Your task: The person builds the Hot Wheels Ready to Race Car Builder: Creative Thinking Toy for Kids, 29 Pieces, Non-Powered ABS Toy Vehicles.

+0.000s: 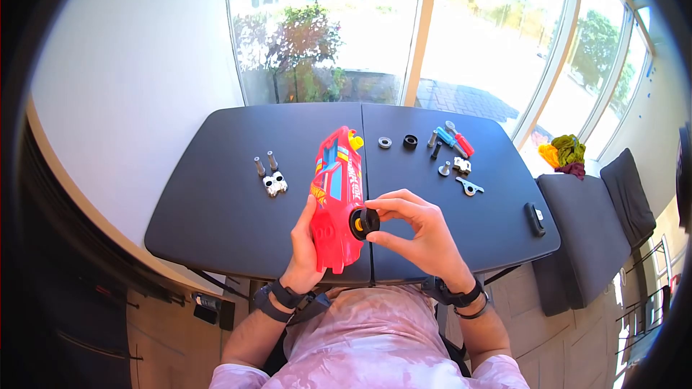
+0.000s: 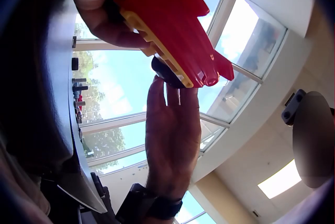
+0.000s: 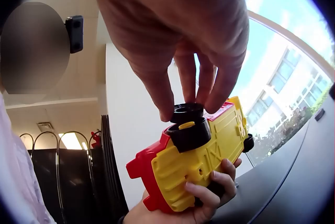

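Observation:
My left hand (image 1: 306,248) grips a red toy car (image 1: 333,209) with a yellow underside (image 3: 180,169), holding it tilted above the table's front edge. In the right wrist view its fingers wrap under the yellow side. A black wheel (image 3: 189,136) with a yellow centre sticks out from the car's side near its rear. Thumb and fingertips of my right hand (image 1: 422,238) pinch a black tyre-like ring (image 3: 187,111) right at that wheel's outer face. In the left wrist view, the car hides part of the right fingertips.
On the black table (image 1: 216,151) at left stand two grey bolts (image 1: 265,163) by a silver block (image 1: 274,184). Farther right lie a grey ring (image 1: 385,142), a black ring (image 1: 410,142), screwdrivers (image 1: 455,140), several bolts, a grey bracket (image 1: 469,186) and a black object (image 1: 535,220).

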Demonstrator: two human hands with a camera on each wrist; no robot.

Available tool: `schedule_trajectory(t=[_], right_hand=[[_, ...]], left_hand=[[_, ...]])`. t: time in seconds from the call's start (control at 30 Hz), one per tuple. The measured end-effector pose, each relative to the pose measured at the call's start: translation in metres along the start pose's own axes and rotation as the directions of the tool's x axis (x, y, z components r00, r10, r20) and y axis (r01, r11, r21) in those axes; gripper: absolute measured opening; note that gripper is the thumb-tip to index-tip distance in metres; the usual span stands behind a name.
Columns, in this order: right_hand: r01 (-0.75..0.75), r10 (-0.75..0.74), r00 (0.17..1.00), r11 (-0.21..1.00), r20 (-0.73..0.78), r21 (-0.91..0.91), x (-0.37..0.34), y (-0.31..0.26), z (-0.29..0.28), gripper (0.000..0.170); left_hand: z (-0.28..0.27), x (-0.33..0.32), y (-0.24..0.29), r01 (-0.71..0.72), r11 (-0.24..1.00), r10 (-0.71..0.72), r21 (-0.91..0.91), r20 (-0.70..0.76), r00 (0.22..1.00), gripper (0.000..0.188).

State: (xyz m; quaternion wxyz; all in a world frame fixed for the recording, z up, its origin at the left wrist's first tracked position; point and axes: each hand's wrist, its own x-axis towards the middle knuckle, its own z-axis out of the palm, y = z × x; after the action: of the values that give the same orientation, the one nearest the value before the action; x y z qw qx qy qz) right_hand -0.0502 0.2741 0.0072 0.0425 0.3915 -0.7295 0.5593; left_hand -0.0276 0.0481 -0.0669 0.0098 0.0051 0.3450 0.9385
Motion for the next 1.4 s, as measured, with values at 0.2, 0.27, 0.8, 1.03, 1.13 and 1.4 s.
schedule_trajectory(t=[0.2, 0.27, 0.8, 1.03, 1.13, 1.4], right_hand=[[0.016, -0.018, 1.0, 0.991, -0.019, -0.133, 0.001, 0.005, 0.009, 0.05], [0.002, -0.004, 1.0, 0.991, -0.015, -0.131, 0.0, 0.005, 0.009, 0.05], [-0.086, 0.084, 0.996, 0.995, 0.029, 0.052, -0.004, 0.003, 0.006, 0.046], [-0.079, 0.08, 0.996, 0.997, 0.029, -0.006, -0.005, -0.003, 0.003, 0.041], [-0.107, 0.109, 0.994, 0.992, 0.02, -0.067, 0.001, -0.007, -0.013, 0.039], [-0.134, 0.046, 0.986, 0.788, -0.159, -0.6, 0.052, 0.068, -0.114, 0.025]], left_hand=[[-0.005, 0.0, 0.001, 0.006, 1.0, -0.006, 0.012, 0.014, 1.0, 0.073], [-0.007, 0.0, 0.0, 0.01, 1.0, -0.01, 0.018, 0.014, 1.0, 0.073], [-0.005, 0.002, -0.002, 0.006, 1.0, -0.006, 0.006, -0.003, 1.0, 0.073], [-0.003, -0.002, 0.001, 0.012, 1.0, -0.013, 0.023, 0.009, 1.0, 0.071], [-0.002, -0.001, 0.0, -0.01, 0.999, 0.01, 0.031, -0.005, 1.0, 0.071], [-0.003, 0.001, 0.0, -0.019, 1.0, 0.019, -0.01, 0.009, 1.0, 0.069]])
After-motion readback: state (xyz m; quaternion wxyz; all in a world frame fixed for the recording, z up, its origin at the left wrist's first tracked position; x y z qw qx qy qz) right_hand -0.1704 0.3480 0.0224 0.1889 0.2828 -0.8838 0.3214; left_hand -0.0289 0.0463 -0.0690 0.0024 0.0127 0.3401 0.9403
